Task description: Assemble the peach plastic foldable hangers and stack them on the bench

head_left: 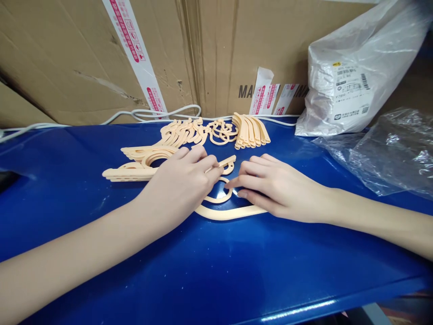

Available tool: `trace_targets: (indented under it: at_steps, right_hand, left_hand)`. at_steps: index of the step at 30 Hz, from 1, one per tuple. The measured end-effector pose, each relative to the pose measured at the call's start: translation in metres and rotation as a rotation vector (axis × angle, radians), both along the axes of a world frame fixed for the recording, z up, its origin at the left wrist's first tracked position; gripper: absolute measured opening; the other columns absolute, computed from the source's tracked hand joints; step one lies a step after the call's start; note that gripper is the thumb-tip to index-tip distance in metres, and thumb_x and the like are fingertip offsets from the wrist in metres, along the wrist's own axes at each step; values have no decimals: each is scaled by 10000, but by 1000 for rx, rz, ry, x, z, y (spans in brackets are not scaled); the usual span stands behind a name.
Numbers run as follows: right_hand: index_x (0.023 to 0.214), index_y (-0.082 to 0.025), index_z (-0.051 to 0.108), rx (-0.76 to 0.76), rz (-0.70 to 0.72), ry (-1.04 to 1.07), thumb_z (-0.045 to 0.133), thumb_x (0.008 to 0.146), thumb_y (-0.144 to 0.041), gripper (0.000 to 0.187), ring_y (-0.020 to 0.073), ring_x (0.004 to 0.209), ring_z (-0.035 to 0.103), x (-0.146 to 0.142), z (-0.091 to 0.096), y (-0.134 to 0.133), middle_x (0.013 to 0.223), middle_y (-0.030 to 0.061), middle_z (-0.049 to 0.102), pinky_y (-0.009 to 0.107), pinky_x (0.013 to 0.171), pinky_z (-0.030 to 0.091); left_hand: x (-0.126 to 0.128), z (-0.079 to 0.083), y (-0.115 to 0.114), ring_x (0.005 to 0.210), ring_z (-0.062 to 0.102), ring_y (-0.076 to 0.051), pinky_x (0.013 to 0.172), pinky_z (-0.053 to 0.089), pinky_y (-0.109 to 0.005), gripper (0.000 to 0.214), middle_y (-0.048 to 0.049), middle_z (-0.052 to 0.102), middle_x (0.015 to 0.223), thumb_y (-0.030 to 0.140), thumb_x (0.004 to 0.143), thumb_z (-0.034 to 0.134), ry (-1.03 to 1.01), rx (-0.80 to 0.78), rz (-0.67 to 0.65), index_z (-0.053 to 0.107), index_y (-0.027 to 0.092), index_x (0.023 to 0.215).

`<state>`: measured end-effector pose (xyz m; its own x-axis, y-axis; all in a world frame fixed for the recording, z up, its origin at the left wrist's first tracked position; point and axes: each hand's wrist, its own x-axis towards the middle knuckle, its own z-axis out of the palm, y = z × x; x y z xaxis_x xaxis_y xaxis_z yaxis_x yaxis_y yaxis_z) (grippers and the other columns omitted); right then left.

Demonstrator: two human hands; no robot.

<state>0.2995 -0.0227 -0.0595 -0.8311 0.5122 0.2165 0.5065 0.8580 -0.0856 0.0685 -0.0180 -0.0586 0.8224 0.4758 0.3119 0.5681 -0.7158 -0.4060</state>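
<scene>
My left hand (181, 189) lies over a peach plastic hanger piece (227, 211) on the blue table (216, 266), fingers curled and pressed on its ring part. My right hand (270, 187) meets it from the right, fingertips pinched on the same piece near its loop. Just behind my left hand a stack of the same peach hangers (138, 164) lies flat. Farther back, a fanned row of more peach hangers (216, 131) rests near the cardboard.
Large cardboard boxes (101, 58) wall off the back. White cables (162, 115) run along their base. A white plastic bag with a label (355, 76) and a clear crinkled bag (389, 149) sit at the right. A dark object (5, 178) lies at the left edge.
</scene>
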Motion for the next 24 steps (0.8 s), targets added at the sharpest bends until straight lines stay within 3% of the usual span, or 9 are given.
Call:
trace_targets:
  at_steps: [4, 8, 12, 20, 24]
  right_hand:
    - [961, -163, 627, 86, -90, 19, 463, 986, -326, 233, 195, 828, 549, 7, 6, 11, 918, 61, 615, 332, 759, 373]
    - [820, -177, 601, 106, -231, -149, 510, 951, -423, 293, 181, 710, 564, 12, 15, 16, 815, 36, 625, 309, 671, 373]
    - [808, -191, 616, 91, -289, -220, 522, 923, -485, 329, 186, 692, 581, 12, 19, 13, 803, 33, 627, 303, 646, 370]
    - [781, -212, 596, -109, -388, -52, 531, 888, -337, 177, 163, 724, 579, 17, 12, 4, 842, 10, 610, 284, 620, 392]
    - [762, -207, 588, -168, -413, 39, 580, 820, -310, 118, 181, 813, 585, 21, 6, 4, 860, 21, 606, 285, 651, 418]
  left_hand:
    - [1, 1, 1, 821, 575, -267, 676, 448, -367, 185, -84, 688, 841, 75, 894, 527, 38, 70, -49, 702, 105, 945]
    - [0, 0, 5, 778, 565, -261, 665, 441, -364, 190, -85, 664, 796, 81, 908, 511, -27, 9, -54, 697, 85, 947]
    - [-3, -1, 7, 740, 557, -242, 632, 423, -344, 203, -58, 667, 779, 105, 929, 508, -138, -67, -41, 685, 87, 1027]
    - [-6, -3, 11, 712, 564, -234, 572, 381, -329, 155, -53, 666, 735, 146, 927, 550, -193, -21, -23, 701, 118, 907]
    - [-2, 2, 6, 758, 599, -266, 626, 433, -360, 169, -68, 681, 762, 127, 919, 528, -140, 28, 4, 695, 107, 927]
